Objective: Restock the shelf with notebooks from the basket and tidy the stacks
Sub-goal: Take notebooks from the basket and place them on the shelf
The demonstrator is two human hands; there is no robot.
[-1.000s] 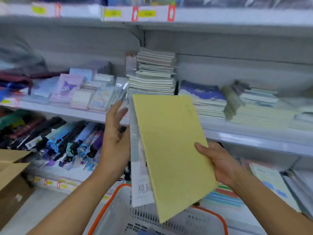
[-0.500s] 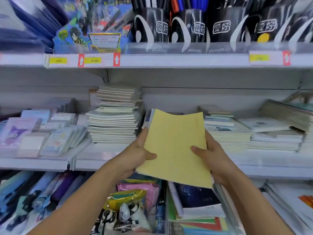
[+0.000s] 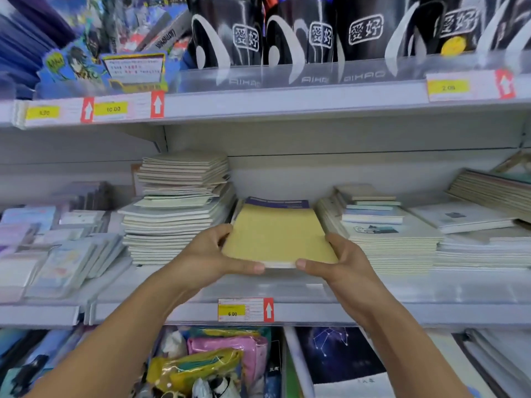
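Note:
A yellow-covered notebook (image 3: 275,234) lies flat on top of a low stack in the middle shelf bay, with a purple-edged notebook (image 3: 275,201) showing behind it. My left hand (image 3: 212,254) grips the stack's left front corner, thumb along the front edge. My right hand (image 3: 336,259) grips the right front corner the same way. A tall, uneven stack of pale notebooks (image 3: 175,208) stands just to the left. Lower stacks of pale notebooks (image 3: 382,231) sit to the right. The basket is out of view.
The shelf's front rail (image 3: 316,311) carries a yellow price tag (image 3: 232,311). Small pastel notepads (image 3: 57,248) fill the left bay. The shelf above (image 3: 287,104) holds black pen cups (image 3: 316,33). Below are pouches (image 3: 218,357) and a starry-cover notebook (image 3: 339,354).
The yellow notebook went from held upright in the air to lying flat on the shelf stack. Both hands followed it up and forward and now hold the stack's front corners.

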